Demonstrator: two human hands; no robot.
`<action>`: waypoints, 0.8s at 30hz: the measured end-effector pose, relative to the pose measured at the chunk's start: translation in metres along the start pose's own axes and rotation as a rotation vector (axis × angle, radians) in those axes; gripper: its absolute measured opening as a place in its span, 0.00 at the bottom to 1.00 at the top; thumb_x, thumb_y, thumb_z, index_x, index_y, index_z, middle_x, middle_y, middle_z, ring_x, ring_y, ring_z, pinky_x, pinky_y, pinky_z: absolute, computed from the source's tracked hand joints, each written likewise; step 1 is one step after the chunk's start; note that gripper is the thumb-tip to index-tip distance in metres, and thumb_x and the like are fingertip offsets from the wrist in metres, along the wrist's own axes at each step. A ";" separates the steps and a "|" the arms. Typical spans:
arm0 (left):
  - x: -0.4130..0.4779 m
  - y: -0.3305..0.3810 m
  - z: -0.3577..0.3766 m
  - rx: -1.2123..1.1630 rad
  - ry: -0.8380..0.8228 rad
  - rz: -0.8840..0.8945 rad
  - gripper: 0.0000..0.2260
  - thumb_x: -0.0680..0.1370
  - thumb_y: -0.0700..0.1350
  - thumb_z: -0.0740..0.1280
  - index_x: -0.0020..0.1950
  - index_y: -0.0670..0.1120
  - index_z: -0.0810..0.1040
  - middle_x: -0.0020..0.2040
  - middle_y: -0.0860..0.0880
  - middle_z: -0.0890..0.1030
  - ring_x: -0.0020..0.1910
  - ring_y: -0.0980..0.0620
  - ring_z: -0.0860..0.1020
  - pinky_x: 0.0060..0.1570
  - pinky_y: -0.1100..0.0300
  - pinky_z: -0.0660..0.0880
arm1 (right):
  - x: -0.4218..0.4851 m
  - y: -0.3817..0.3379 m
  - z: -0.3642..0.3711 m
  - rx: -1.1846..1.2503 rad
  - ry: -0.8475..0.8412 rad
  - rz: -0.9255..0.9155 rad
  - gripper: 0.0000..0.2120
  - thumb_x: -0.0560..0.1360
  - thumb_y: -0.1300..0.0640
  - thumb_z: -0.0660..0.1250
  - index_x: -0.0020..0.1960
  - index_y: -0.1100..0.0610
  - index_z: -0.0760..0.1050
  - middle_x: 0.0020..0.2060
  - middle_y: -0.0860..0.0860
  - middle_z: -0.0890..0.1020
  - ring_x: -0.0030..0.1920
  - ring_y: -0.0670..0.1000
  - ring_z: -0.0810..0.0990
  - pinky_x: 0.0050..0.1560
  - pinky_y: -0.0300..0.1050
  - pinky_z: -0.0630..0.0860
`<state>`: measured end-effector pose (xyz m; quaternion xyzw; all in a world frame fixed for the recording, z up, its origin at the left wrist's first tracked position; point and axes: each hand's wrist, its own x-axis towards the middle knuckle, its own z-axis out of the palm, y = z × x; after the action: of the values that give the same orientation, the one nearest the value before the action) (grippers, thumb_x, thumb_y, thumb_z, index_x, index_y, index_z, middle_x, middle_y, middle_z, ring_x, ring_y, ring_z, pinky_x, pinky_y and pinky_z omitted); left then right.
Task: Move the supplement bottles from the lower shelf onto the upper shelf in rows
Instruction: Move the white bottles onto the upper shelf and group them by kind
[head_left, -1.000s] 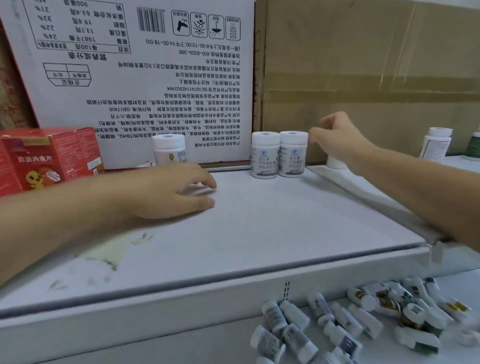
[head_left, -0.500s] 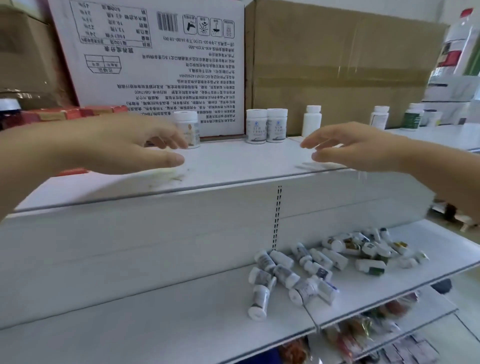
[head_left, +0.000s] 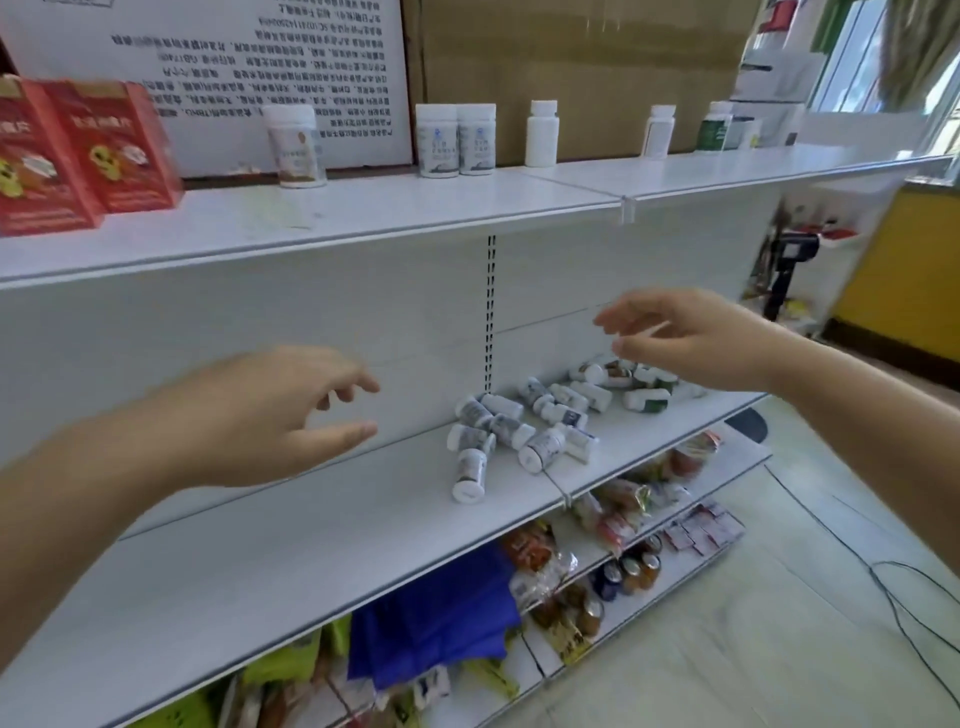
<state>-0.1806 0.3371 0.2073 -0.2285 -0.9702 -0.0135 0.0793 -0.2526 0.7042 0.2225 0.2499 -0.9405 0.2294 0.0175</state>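
Several white supplement bottles (head_left: 524, 426) lie tumbled in a heap on the lower shelf (head_left: 322, 530), with more of them (head_left: 628, 384) further right. On the upper shelf (head_left: 415, 208) stand one lone bottle (head_left: 295, 146), a touching pair (head_left: 456, 139) and a plain white bottle (head_left: 542, 133). My left hand (head_left: 265, 410) hovers open, empty, to the left of the heap. My right hand (head_left: 691, 338) hangs open and empty just above the right-hand bottles.
Red cartons (head_left: 78, 150) stand at the upper shelf's left end, a white printed box (head_left: 234, 62) and a brown carton (head_left: 571, 62) behind the bottles. More bottles (head_left: 660, 130) and a green one (head_left: 714, 127) stand further right. Snack packets and a blue bag (head_left: 436, 629) fill the bottom shelf.
Both hands have come down from the upper shelf, where the right one left a bottle, to the level of the lower shelf. The view has dropped and widened.
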 end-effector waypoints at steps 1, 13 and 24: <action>0.003 -0.001 0.014 0.009 -0.037 -0.031 0.30 0.69 0.74 0.47 0.64 0.64 0.69 0.54 0.65 0.74 0.50 0.65 0.75 0.47 0.64 0.73 | 0.000 0.010 0.012 -0.025 -0.013 0.018 0.13 0.78 0.51 0.65 0.62 0.46 0.74 0.55 0.42 0.80 0.55 0.38 0.77 0.60 0.41 0.74; 0.112 -0.016 0.201 -0.162 -0.256 -0.425 0.22 0.78 0.62 0.59 0.68 0.53 0.70 0.64 0.52 0.75 0.56 0.51 0.76 0.55 0.57 0.72 | 0.101 0.154 0.161 -0.235 -0.281 0.052 0.20 0.76 0.50 0.66 0.67 0.50 0.73 0.61 0.48 0.77 0.59 0.51 0.76 0.57 0.42 0.71; 0.208 0.001 0.358 -0.623 -0.212 -0.785 0.20 0.68 0.61 0.69 0.54 0.51 0.77 0.43 0.54 0.81 0.43 0.54 0.79 0.37 0.61 0.70 | 0.198 0.256 0.246 -0.693 -0.515 -0.281 0.31 0.72 0.50 0.69 0.72 0.53 0.62 0.63 0.52 0.75 0.64 0.56 0.71 0.62 0.50 0.66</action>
<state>-0.4171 0.4521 -0.1128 0.1401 -0.9356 -0.3074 -0.1022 -0.5280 0.7011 -0.0766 0.4034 -0.8925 -0.1734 -0.1035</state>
